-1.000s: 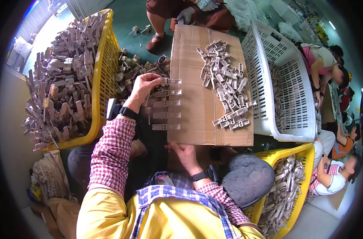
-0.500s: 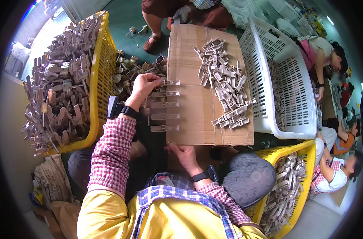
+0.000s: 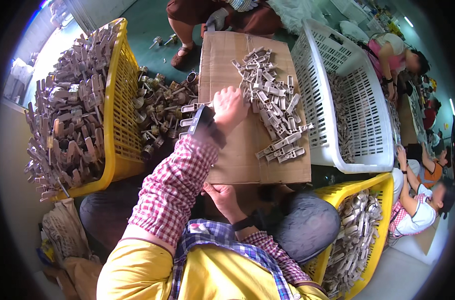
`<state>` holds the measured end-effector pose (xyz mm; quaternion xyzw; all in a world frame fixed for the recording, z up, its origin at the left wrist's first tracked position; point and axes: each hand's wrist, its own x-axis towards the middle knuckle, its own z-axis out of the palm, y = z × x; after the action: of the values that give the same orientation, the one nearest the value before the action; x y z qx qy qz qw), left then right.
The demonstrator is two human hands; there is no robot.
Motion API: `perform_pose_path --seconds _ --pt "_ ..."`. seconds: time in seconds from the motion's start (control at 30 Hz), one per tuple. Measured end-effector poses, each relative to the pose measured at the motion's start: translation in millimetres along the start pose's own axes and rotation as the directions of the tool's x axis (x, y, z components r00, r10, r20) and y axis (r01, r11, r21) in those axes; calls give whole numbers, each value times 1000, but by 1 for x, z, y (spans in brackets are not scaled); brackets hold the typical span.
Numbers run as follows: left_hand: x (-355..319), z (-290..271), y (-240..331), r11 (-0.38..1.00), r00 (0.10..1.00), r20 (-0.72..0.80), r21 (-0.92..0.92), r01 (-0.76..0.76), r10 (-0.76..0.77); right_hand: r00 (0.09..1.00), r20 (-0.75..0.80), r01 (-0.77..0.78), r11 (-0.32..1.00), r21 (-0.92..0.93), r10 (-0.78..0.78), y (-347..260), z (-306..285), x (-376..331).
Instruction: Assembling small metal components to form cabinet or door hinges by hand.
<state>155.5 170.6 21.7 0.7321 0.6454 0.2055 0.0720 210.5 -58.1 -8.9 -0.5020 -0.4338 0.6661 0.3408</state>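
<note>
While the right hand (image 3: 222, 197) rests flat on the near edge of the cardboard sheet (image 3: 237, 150), fingers loose, gripping nothing, the left hand (image 3: 231, 106) beyond reaches to the metal clips (image 3: 275, 112), its closure unclear; beside it a few lie rowed (image 3: 192, 114), most still heaped.

We have a single view, from a wide fisheye camera on the person's head, the left one of a side-by-side pair. It looks steeply down and a little forward over the person's own chest and knees, close enough that the checked sleeve fills the lower middle. Straight ahead we see the cardboard sheet (image 3: 252, 145); the yellow crate (image 3: 118, 107) sits toward the left rim and the white basket (image 3: 347, 105) toward the right, their edges bending with the lens. Other seated people appear small at the top and right rim. A dark circular border frames everything.
</note>
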Motion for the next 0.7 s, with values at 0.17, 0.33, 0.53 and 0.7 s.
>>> perform_pose_path --seconds 0.17,0.33,0.53,0.7 --pt "9 5 -8 998 996 68 -36 56 -54 999 0 37 999 -12 -37 1 -2 0" --pt "11 -26 -31 961 998 -39 -275 33 -45 1000 -4 31 995 95 -31 22 -3 6" --pt "1 -85 -95 916 992 -123 -396 -66 18 1000 6 -2 992 129 2 16 -1 5" --pt "-10 -74 -149 403 956 211 -872 278 -204 1000 15 6 1000 29 -6 12 -2 4"
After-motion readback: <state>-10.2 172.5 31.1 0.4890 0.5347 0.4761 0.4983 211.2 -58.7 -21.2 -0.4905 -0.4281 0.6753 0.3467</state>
